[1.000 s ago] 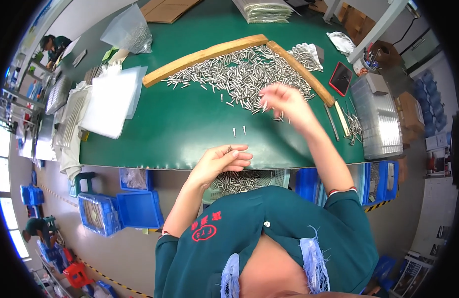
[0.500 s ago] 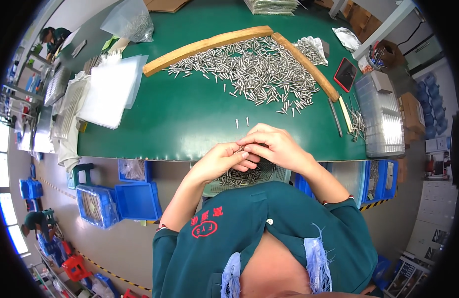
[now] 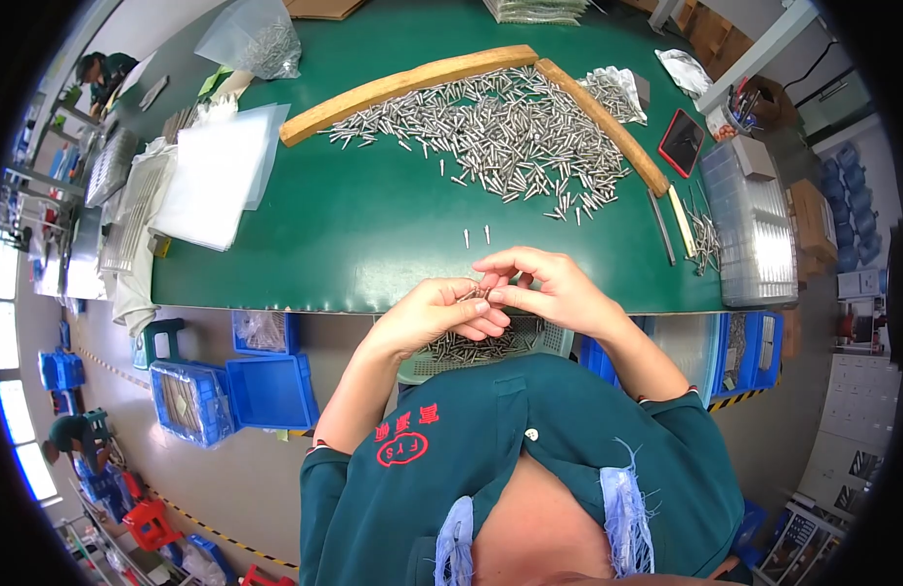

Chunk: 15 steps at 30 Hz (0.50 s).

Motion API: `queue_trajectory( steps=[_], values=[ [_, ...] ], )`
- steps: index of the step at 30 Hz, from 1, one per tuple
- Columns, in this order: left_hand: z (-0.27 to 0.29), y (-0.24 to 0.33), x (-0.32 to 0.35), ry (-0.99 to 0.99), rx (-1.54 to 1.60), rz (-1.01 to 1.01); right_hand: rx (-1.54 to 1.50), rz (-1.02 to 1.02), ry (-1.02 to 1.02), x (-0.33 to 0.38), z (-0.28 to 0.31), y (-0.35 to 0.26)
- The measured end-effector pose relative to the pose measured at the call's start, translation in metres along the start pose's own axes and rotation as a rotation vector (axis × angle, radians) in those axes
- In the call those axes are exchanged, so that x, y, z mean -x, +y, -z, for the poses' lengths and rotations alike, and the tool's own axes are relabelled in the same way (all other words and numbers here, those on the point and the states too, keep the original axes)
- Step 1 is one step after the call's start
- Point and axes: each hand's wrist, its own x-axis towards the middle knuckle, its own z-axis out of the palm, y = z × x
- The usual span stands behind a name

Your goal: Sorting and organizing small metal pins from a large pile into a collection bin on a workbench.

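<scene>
A stack of clear plastic sheets [image 3: 222, 176] lies at the left of a green table [image 3: 324, 244]. A red-edged dark tablet [image 3: 682, 143] and a clear lidded box [image 3: 754, 225] sit at the right. Blue bins [image 3: 231, 391] stand on the floor below.

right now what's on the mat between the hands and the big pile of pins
Head view: only two loose pins stand on the green mat between the hands and the pile; otherwise that stretch is bare.

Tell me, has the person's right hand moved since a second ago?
Yes. The right hand has come back from the heap of small metal pins to the near edge of the green table, meeting the left hand.
</scene>
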Motion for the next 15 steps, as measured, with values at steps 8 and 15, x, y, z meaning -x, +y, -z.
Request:
queue_trajectory(
  steps=[8,15],
  values=[
    [-0.001,-0.002,0.0,0.025,-0.035,-0.02,-0.031,-0.008,-0.006,0.002,0.0,-0.003],
    [-0.01,-0.005,-0.003,0.188,-0.247,-0.083,0.412,0.354,0.087,-0.002,-0.013,0.007]
  ],
)
